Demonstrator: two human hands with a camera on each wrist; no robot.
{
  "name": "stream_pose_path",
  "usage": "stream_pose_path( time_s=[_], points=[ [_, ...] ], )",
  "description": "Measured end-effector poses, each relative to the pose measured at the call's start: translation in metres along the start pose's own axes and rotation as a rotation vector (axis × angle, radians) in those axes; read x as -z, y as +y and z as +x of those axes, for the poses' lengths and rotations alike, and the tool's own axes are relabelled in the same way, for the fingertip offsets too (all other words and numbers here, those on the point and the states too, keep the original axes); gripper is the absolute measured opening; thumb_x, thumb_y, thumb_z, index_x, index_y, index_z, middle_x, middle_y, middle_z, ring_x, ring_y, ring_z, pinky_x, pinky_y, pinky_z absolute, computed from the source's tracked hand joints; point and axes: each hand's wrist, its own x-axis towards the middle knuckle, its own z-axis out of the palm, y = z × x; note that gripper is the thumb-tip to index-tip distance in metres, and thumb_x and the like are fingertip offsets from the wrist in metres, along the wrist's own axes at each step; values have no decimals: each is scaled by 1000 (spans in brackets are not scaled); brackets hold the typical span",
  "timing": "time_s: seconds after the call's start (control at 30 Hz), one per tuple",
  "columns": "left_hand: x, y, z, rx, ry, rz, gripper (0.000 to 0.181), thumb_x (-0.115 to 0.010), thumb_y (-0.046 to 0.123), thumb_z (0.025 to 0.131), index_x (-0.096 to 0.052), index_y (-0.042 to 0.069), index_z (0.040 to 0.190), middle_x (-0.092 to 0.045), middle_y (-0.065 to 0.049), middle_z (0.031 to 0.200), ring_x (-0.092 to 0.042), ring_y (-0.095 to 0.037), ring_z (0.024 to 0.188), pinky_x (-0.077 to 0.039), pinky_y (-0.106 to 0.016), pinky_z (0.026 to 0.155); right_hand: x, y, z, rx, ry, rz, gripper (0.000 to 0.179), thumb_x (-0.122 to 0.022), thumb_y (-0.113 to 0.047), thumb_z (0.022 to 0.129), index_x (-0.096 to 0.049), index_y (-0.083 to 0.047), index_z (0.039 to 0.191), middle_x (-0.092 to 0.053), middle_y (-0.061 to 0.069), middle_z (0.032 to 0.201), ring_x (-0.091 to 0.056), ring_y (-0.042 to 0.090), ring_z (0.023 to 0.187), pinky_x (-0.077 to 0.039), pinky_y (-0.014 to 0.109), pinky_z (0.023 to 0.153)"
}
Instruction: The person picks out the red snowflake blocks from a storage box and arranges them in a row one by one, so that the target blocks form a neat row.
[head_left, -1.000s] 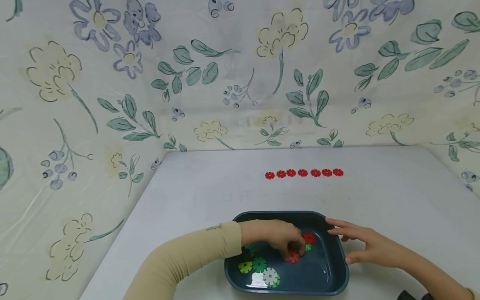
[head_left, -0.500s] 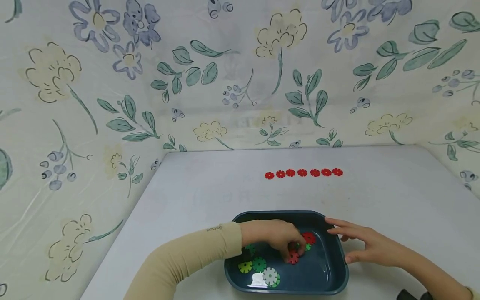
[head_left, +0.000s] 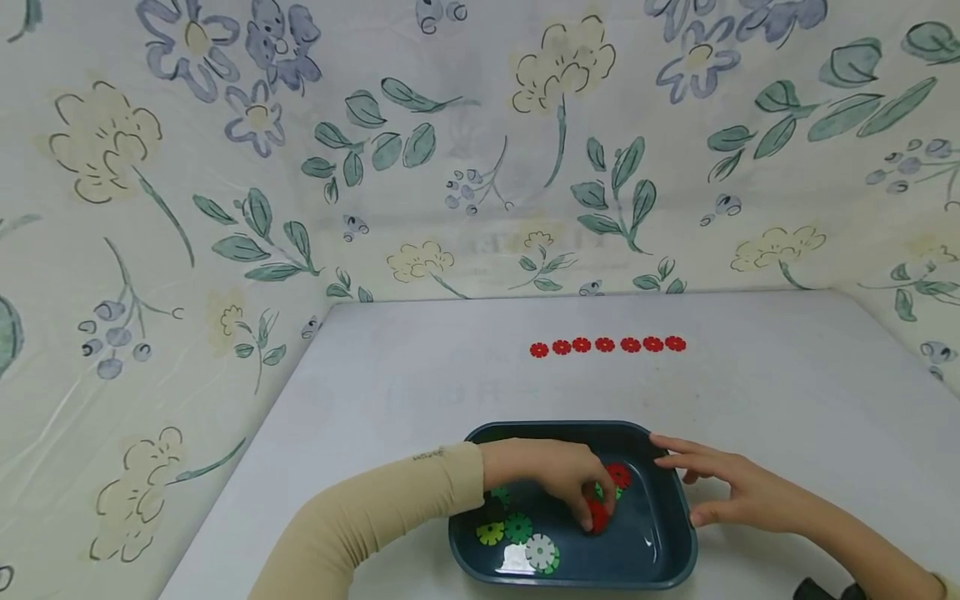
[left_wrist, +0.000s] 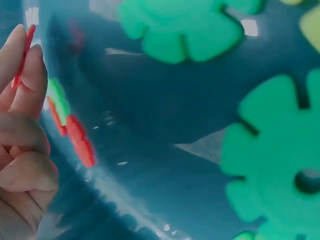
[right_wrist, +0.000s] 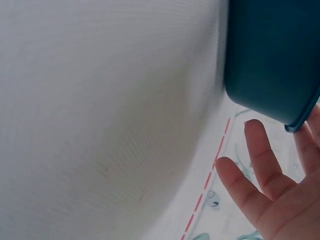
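My left hand [head_left: 564,473] is inside a dark blue tray [head_left: 573,582], pinching a red flower-shaped disc [head_left: 597,517] between thumb and fingertip. The left wrist view shows that red disc [left_wrist: 23,57] edge-on in the pinch. Beside the fingers, another red disc [head_left: 618,475] and a light green one lie in the tray. A green disc [head_left: 517,528], a yellow-green disc [head_left: 491,534] and a white disc [head_left: 541,551] lie toward its near left. My right hand [head_left: 738,493] has its fingers spread, fingertips at the tray's right rim.
Several red flower-shaped discs [head_left: 605,345] form a row farther back on the white table [head_left: 420,375]. Behind it hangs a floral cloth [head_left: 480,208]. A black object [head_left: 819,592] shows at the bottom right edge.
My left fingers have shifted slightly right and lifted the red disc, turning it within the pinch. The right hand stays at the tray rim.
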Motion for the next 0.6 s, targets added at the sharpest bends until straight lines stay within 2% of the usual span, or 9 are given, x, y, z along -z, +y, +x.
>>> stream_pose_path(
  time_s=[0.13, 0.3, 0.4, 0.53, 0.6],
  points=[
    [5, 2, -5, -8, 22, -49, 29, -71, 20, 80, -64, 16, 108, -64, 8, 86, -56, 0, 72, -45, -10, 65, 1, 0, 0, 2, -2, 11, 59, -69, -7, 76, -48, -13, 131, -25, -28, 143, -38, -10, 115, -50, 24, 73],
    [14, 2, -13, -5, 79, -80, 33, -71, 21, 80, -64, 16, 111, -63, 8, 85, -55, -1, 69, -45, -12, 63, 0, -1, 1, 0, 0, 14, 59, -69, -8, 76, -48, -14, 131, -25, -29, 142, -37, -10, 115, -51, 24, 72],
    [22, 0, -19, 3, 115, -102, 34, -71, 20, 80, -62, 15, 113, -64, 7, 80, -57, -7, 66, -45, -13, 58, 0, 0, 1, 0, 3, 14, 58, -70, -7, 76, -49, -14, 131, -25, -29, 142, -37, -10, 115, -50, 24, 72],
    [32, -6, -30, -1, 189, -158, 33, -69, 19, 82, -62, 13, 114, -62, 4, 69, -58, -14, 63, -44, -16, 55, 0, 0, 1, -17, -4, 22, 57, -69, -8, 77, -49, -13, 130, -25, -30, 141, -40, -7, 111, -50, 23, 71],
    [38, -10, -34, 4, 238, -201, 34, -69, 19, 82, -62, 12, 114, -63, 3, 69, -60, -17, 66, -45, -16, 58, 0, 0, 1, -25, -6, 24, 57, -69, -8, 77, -49, -13, 130, -25, -31, 141, -41, -7, 110, -49, 23, 70]
  ],
)
